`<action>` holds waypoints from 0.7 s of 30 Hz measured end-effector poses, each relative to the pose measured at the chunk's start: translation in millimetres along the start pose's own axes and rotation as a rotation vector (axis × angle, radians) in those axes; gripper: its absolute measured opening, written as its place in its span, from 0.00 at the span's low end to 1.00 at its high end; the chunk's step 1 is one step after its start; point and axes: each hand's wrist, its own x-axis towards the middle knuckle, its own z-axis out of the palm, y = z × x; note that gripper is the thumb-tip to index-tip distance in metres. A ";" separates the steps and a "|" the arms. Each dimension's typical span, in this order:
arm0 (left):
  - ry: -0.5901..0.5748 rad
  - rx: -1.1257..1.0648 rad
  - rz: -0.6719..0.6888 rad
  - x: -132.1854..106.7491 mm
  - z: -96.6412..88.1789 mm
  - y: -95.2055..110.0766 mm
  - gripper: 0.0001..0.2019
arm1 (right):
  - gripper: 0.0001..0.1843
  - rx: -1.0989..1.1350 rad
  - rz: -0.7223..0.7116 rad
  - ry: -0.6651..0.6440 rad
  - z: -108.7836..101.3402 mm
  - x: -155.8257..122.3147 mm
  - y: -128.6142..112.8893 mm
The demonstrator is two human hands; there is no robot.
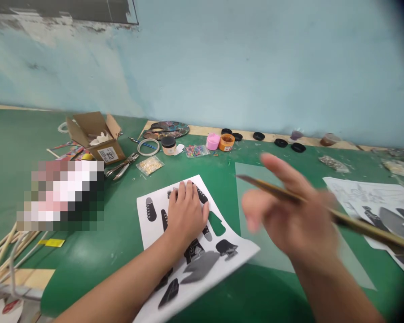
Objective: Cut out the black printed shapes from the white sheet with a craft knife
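My left hand (188,208) lies flat, palm down, on a white sheet (235,253) printed with black and grey shapes, some like shoes. Green shows through a shoe-shaped hole in this sheet, just right of my fingers. Raised over the table to the right, my right hand (292,215) is blurred by motion. Held in it is a long, thin, brown-gold tool with a pointed tip (360,224); blur hides its exact kind. Below that hand, a translucent sheet (256,251) rests on the green table.
An open cardboard box (109,150), pliers (123,167), a bead bag (150,165) and a paint palette (168,130) lie at the back left. Pink (213,141) and orange (226,142) jars stand near the wall. More printed paper (350,193) lies right, thin sticks (6,246) left.
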 end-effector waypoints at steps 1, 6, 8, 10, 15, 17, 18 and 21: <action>-0.004 -0.010 0.008 0.8 1.2 -0.7 0.30 | 0.36 0.055 0.022 -0.001 10.0 22.6 14.6; -0.062 -0.051 -0.002 2.6 2.7 -6.4 0.32 | 0.32 0.260 0.408 -0.033 52.5 68.6 93.2; -0.084 -0.077 -0.004 3.2 3.6 -8.6 0.32 | 0.27 0.312 0.455 -0.022 62.7 62.8 112.1; -0.112 -0.108 0.003 4.2 5.8 -10.7 0.33 | 0.27 0.387 0.481 0.029 68.9 55.5 122.3; -0.178 -0.155 0.037 7.2 12.2 -17.0 0.35 | 0.37 0.481 0.547 0.234 73.9 52.3 129.4; -0.190 -0.160 0.054 7.7 12.7 -19.0 0.35 | 0.37 0.452 0.554 0.255 74.2 53.5 129.5; -0.190 -0.162 0.058 7.6 12.3 -19.6 0.35 | 0.37 0.434 0.551 0.258 74.2 53.7 129.3; -0.176 -0.169 0.054 6.8 11.2 -20.3 0.35 | 0.32 0.439 0.547 0.216 72.8 53.7 128.7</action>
